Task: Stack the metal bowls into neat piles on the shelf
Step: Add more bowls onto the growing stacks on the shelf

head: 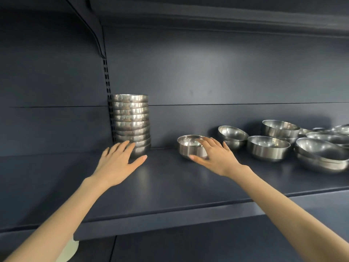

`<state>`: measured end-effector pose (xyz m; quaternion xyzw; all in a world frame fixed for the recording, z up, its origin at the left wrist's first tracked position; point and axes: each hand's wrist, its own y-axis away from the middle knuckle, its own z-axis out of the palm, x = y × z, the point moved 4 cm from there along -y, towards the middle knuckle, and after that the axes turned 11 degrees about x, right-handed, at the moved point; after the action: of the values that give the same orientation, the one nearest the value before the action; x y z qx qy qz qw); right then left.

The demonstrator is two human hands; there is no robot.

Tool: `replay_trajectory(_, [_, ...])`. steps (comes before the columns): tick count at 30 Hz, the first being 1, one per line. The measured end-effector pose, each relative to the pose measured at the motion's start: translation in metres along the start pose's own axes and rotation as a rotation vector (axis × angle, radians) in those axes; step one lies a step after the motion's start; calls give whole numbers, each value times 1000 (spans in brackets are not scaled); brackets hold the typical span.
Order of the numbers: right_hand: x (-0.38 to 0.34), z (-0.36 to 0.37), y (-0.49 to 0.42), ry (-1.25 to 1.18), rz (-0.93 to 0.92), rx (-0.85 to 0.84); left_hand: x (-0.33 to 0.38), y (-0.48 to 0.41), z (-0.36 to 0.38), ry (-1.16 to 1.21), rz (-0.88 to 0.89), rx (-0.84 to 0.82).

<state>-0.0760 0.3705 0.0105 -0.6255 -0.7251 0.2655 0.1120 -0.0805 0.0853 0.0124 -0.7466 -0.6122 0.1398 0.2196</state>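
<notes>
Shiny round metal bowl (186, 150) sits at ten o'clock from the wide-open right hand (217, 157); the flat, open left hand (117, 163) touches the tall silver bowl stack (131, 120) at one o'clock.

Bowl stack (131, 125) stands left on shelf (170, 186); loose bowls (268, 147) right.

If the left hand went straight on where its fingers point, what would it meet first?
The left hand would meet the base of the tall bowl stack; fingertips look nearly touching, depth unclear.
</notes>
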Motion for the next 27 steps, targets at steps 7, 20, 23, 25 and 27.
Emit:
replay_trajectory(7, [10, -11, 40, 52, 136, -43, 33, 9, 1, 119, 112, -13])
replay_trajectory(20, [102, -60, 90, -6, 419, 214, 155, 4, 1, 294, 346, -5])
replay_trajectory(23, [124, -66, 78, -8, 378, 225, 185, -8, 7, 341, 366, -2])
replay_trajectory(25, [139, -66, 68, 1, 340, 221, 205, -17, 12, 386, 358, -11])
replay_trajectory(27, [153, -64, 59, 5, 303, 209, 224, -27, 16, 398, 349, -15])
